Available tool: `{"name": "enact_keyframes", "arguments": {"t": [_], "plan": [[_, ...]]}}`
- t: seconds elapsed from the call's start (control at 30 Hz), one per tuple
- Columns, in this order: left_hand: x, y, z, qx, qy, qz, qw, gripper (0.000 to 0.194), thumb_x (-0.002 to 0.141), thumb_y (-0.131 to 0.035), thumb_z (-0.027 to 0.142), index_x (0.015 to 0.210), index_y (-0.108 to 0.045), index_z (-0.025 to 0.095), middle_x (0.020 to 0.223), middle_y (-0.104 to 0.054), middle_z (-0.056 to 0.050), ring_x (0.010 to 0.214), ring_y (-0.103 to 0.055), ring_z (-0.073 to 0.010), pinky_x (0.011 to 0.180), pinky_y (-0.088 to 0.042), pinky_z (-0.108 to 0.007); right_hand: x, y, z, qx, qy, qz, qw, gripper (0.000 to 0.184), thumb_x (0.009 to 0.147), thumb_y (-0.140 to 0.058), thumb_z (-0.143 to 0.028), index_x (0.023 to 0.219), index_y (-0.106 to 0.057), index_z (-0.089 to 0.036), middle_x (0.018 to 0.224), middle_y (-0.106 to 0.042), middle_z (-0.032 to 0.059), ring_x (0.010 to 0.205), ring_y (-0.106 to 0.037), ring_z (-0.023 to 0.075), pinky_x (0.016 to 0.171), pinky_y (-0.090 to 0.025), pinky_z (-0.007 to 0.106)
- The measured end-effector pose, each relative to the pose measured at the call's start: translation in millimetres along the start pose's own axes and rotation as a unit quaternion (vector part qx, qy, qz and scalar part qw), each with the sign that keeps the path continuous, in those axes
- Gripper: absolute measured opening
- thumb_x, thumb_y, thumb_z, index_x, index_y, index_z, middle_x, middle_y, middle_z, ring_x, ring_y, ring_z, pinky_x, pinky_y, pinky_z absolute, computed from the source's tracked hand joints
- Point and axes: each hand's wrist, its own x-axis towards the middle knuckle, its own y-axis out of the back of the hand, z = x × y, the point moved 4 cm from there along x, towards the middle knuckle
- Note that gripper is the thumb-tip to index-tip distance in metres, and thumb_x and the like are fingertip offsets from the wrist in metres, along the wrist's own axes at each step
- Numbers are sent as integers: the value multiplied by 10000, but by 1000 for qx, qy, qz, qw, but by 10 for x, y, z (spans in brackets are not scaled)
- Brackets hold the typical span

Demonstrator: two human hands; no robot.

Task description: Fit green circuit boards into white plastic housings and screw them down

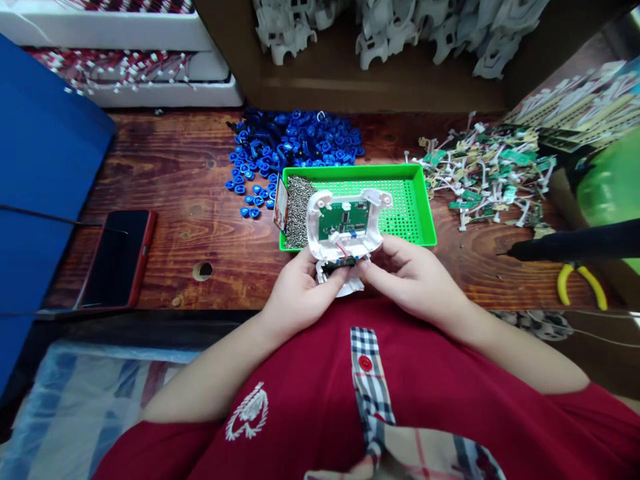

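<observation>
A white plastic housing (320, 230) with a green circuit board (345, 219) seated in it is held over the near edge of a green tray (415, 227). My left hand (300, 287) grips its lower left side, fingers curled round it. My right hand (410, 273) pinches its lower right edge, near a red wire and a small blue part. A second white piece shows partly below the housing, between my hands.
The tray holds a heap of small screws (299, 200). Behind it lies a pile of blue plastic parts (295, 143); to the right, wired green boards (480, 173). A phone (117, 257) lies left, an electric screwdriver (575, 243) and yellow pliers (583, 280) right. A cardboard box of white housings (400, 27) stands behind.
</observation>
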Motion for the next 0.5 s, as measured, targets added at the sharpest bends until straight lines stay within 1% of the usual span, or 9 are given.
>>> {"name": "enact_keyframes", "arguments": {"t": [0.07, 0.17, 0.27, 0.33, 0.4, 0.43, 0.47, 0.5], "plan": [[-17, -5, 1, 8, -6, -10, 1000, 336, 770, -658, 247, 1076, -575, 134, 1133, -671, -95, 1036, -627, -213, 916, -480, -303, 0, 16, 0, -23, 8, 18, 1000, 163, 850, -539, -276, 999, -573, -221, 936, -627, 3, 848, -609, 130, 766, -503, 252], [-39, -12, -3, 10, -27, -20, 999, 360, 788, -639, 247, 1124, -559, 143, 1163, -656, -91, 1057, -617, -210, 944, -466, -309, 3, 25, -7, -39, 16, 27, 999, 139, 848, -533, -268, 967, -570, -206, 905, -624, 4, 808, -600, 119, 726, -493, 233], [-43, -19, -18, 0, -40, -16, 999, 330, 819, -601, 252, 1131, -567, 151, 1176, -648, -86, 1078, -607, -209, 971, -449, -320, 25, 5, -19, -31, 26, 28, 999, 128, 849, -524, -246, 958, -569, -196, 860, -622, -1, 757, -591, 103, 687, -484, 212], [-36, -24, -24, -12, -35, -15, 999, 325, 822, -598, 255, 1131, -574, 156, 1184, -645, -81, 1087, -601, -208, 976, -443, -317, 37, -12, -37, -17, 29, 23, 999, 161, 851, -519, -237, 999, -567, -193, 878, -634, 3, 761, -600, 102, 679, -491, 205], [-24, -23, -34, -37, -9, -19, 999, 337, 817, -607, 267, 1134, -572, 155, 1170, -653, -81, 1076, -608, -208, 957, -455, -308, 13, -6, -68, -33, 21, -15, 999, 198, 862, -513, -252, 1044, -568, -193, 907, -648, 13, 778, -617, 108, 685, -507, 208], [-17, -19, -43, -55, 13, -21, 998, 345, 814, -613, 276, 1134, -569, 154, 1157, -661, -82, 1065, -614, -209, 939, -465, -304, -21, 31, -95, -66, 25, -31, 997, 209, 864, -520, -268, 1054, -576, -199, 921, -654, 15, 785, -624, 112, 690, -513, 212], [-10, -12, -55, -74, 39, -23, 996, 352, 810, -619, 288, 1131, -567, 152, 1145, -667, -85, 1053, -620, -211, 917, -476, -301, -73, 116, -134, -110, 40, -22, 993, 215, 862, -535, -283, 1056, -589, -209, 932, -657, 19, 798, -628, 118, 701, -518, 220], [-3, -5, -70, -93, 66, -27, 993, 359, 804, -626, 301, 1125, -567, 150, 1141, -670, -89, 1043, -625, -216, 895, -485, -300, -140, 246, -181, -155, 63, 7, 986, 219, 857, -550, -297, 1055, -600, -219, 952, -657, 25, 823, -628, 128, 720, -521, 232]]}}
